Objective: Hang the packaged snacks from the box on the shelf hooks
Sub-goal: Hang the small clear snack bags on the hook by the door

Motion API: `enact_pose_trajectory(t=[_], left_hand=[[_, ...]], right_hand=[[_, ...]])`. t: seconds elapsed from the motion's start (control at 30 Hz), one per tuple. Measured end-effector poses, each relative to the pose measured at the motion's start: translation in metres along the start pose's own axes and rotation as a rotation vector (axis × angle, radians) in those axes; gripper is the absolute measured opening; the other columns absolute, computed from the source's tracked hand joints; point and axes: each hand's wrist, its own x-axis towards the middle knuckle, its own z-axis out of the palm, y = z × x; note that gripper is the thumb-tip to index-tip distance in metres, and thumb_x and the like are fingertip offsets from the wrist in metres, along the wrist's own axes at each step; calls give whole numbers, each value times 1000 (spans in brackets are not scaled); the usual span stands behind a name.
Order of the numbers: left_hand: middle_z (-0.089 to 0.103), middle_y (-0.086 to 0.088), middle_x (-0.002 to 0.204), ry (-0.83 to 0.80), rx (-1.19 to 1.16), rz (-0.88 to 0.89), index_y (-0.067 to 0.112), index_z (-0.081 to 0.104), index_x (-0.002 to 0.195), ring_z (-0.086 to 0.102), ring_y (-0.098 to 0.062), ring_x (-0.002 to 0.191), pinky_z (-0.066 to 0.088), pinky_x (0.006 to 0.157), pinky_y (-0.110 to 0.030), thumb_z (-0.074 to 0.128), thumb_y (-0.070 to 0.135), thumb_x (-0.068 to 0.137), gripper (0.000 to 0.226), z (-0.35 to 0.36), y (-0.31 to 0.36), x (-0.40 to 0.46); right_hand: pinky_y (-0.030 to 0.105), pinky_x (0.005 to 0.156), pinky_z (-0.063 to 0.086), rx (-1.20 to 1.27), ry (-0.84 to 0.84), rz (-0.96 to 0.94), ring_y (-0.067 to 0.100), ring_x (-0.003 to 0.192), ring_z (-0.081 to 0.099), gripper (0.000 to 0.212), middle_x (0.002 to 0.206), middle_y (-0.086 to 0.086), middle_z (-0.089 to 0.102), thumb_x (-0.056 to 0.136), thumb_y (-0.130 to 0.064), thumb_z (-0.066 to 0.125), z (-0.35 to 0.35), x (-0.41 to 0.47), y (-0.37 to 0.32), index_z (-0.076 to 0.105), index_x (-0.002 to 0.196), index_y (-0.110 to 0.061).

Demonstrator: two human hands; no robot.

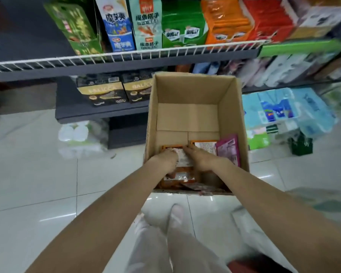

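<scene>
Both hands [183,160] on orange snack packet [180,175]

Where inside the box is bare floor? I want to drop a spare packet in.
The far half of the cardboard box is bare. The near end is crowded: orange packets, purple packet, left hand, right hand.

You're standing in a shop aisle, a small grocery by the look of it: a dark shelf with a white wire rail [126,56] runs across in front of you, packed with printed snack boxes [118,24] in green, blue, orange and red, all facing out. Below sit black-and-gold cartons [103,91], and wrapped tissue packs [283,109] are stacked down to the right. A pale glossy tile floor [37,174] and an open cardboard box [193,91] of stock sit right at the shelf.
</scene>
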Motion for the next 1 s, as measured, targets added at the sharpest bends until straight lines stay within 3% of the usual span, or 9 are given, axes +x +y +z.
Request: enact_pose_trajectory(t=[0.1, 0.2, 0.3, 0.47, 0.6, 0.73, 0.8, 0.93, 1.0], left_hand=[[57, -10, 118, 45, 35, -3, 8, 53, 120, 58, -26, 106, 47, 84, -32, 61, 10, 88, 33, 3, 2, 2], [55, -10, 97, 219, -11, -10, 5, 56, 113, 57, -24, 88, 44, 71, -32, 50, 7, 93, 21, -10, 3, -4], [55, -10, 89, 458, -144, -32, 5, 61, 108, 54, -25, 77, 46, 69, -34, 46, 10, 96, 20, -31, -3, -12], [67, -5, 99, 956, -576, 105, 16, 57, 117, 63, -22, 84, 52, 76, -36, 55, 13, 92, 25, -73, -18, -46], [61, -6, 85, 1127, -893, 279, 27, 44, 127, 62, -25, 77, 53, 71, -44, 58, 13, 91, 41, -104, -39, -86], [58, 7, 112, 1128, -938, 341, 41, 44, 125, 60, -15, 97, 54, 82, -43, 72, 17, 81, 57, -126, -78, -130], [54, 9, 130, 1157, -921, 342, 40, 43, 130, 55, -11, 114, 49, 95, -37, 77, 17, 76, 68, -135, -104, -149], [48, 8, 133, 1316, -866, 252, 41, 42, 136, 49, -13, 123, 43, 102, -37, 76, 11, 76, 75, -155, -172, -192], [49, 8, 132, 1401, -862, 247, 47, 40, 134, 51, -17, 121, 45, 100, -43, 75, 11, 77, 76, -166, -207, -215]], right_hand=[[35, 111, 30, -45, 47, -41, 30, 137, 31, 83, 153, 13, 26, 82, -9, 67, 3, 4, 2, 18, 149, -11], [31, 87, 44, 44, 117, -112, 27, 107, 58, 41, 121, 13, 61, 87, -15, 60, -15, 5, 9, 54, 128, -13], [31, 73, 44, 294, 296, -132, 23, 84, 60, 21, 98, 11, 68, 92, -17, 56, -44, -9, 17, 66, 106, -5], [22, 65, 53, 765, 680, -233, 8, 76, 65, 20, 99, 9, 70, 84, -14, 68, -82, -39, 4, 65, 103, -8], [20, 63, 54, 978, 866, -404, 5, 75, 68, 40, 100, 2, 71, 88, -12, 64, -118, -57, -41, 51, 125, -18], [27, 76, 55, 866, 970, -580, 5, 83, 64, 55, 93, -17, 68, 93, -17, 58, -151, -62, -103, 37, 141, -34], [30, 91, 50, 794, 994, -646, 9, 96, 61, 49, 115, -10, 64, 95, -19, 54, -167, -62, -138, 41, 138, -38], [21, 56, 38, 639, 951, -714, 11, 56, 45, 47, 84, 18, 63, 96, -21, 50, -199, -57, -218, 40, 139, -39], [27, 74, 43, 537, 921, -752, 18, 83, 52, 52, 109, 21, 57, 96, -19, 52, -213, -54, -262, 35, 140, -42]])
